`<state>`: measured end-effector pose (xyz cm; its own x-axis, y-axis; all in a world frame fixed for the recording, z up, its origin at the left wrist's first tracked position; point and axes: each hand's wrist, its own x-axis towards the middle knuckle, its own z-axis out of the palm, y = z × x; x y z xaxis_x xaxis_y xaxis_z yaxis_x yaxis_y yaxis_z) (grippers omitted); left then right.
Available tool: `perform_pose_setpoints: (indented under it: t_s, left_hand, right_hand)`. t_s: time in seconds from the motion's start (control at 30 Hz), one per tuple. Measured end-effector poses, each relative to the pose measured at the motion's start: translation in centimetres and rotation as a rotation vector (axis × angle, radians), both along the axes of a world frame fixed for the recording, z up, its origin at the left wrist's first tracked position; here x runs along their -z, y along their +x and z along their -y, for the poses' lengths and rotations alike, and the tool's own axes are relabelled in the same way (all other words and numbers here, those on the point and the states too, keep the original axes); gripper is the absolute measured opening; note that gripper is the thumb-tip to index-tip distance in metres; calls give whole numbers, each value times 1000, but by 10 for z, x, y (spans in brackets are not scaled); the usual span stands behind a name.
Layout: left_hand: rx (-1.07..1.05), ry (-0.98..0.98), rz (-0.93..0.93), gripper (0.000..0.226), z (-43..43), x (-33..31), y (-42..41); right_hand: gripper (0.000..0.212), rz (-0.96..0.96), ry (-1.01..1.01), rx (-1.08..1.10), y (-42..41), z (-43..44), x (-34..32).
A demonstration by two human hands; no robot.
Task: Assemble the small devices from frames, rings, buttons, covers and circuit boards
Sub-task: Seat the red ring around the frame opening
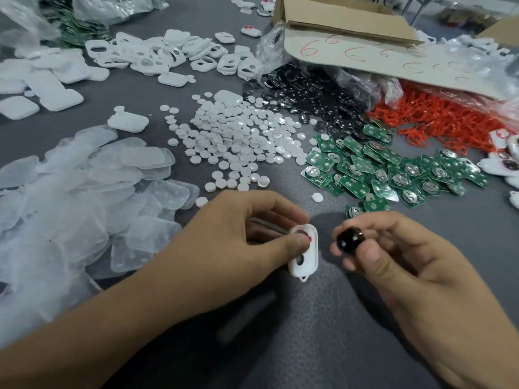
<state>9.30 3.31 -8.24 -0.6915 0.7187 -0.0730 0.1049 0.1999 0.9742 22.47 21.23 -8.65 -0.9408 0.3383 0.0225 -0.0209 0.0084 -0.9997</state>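
Observation:
My left hand (241,237) grips a white plastic frame (307,258) over the grey table, thumb pressed on a red ring (393,113) type piece seated in its upper hole. The frame's lower hole shows dark. My right hand (393,256) pinches a round black button (347,239) just right of the frame, a small gap between them. Loose parts lie beyond: white buttons (238,138), black buttons (309,96), green circuit boards (379,169), white frames (157,51).
Clear covers (92,186) are heaped at the left, white back shells (42,80) at the far left. A cardboard box (351,32) with plastic bags stands at the back right. Finished white devices (502,164) lie at the right edge.

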Motion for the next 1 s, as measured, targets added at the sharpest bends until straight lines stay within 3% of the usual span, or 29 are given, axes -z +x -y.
perform_pose_setpoints:
  t_s: [0.07, 0.13, 0.23, 0.33, 0.47, 0.53, 0.67, 0.77, 0.87, 1.0]
  left_hand:
    - [32, 30, 127, 24, 0, -1, 0]
    - [46, 53, 207, 29, 0, -1, 0]
    - [65, 91, 302, 29, -1, -1, 1]
    - [102, 112, 347, 31, -1, -1, 3]
    - [124, 110, 361, 30, -3, 1, 6]
    - [132, 102, 358, 29, -4, 1, 7]
    - [169, 81, 307, 23, -5, -2, 10]
    - [170, 91, 265, 18, -6, -1, 12]
    - [198, 119, 245, 16, -7, 1, 14]
    - [162, 155, 189, 14, -8, 4, 16]
  right_hand:
    - [49, 10, -202, -25, 0, -1, -2]
    - [49, 9, -232, -8, 0, -1, -3]
    - [26, -36, 183, 133, -3, 4, -2]
    - [17, -149, 612, 161, -7, 13, 3]
    - [19, -202, 867, 184, -10, 15, 8]
    - [21, -187, 800, 203, -11, 16, 7]
    - [16, -91, 367, 198, -12, 18, 5]
    - [31, -29, 160, 161, -12, 16, 1]
    - [53, 5, 73, 136, -13, 12, -4]
    - [38, 28, 48, 59, -12, 11, -7]
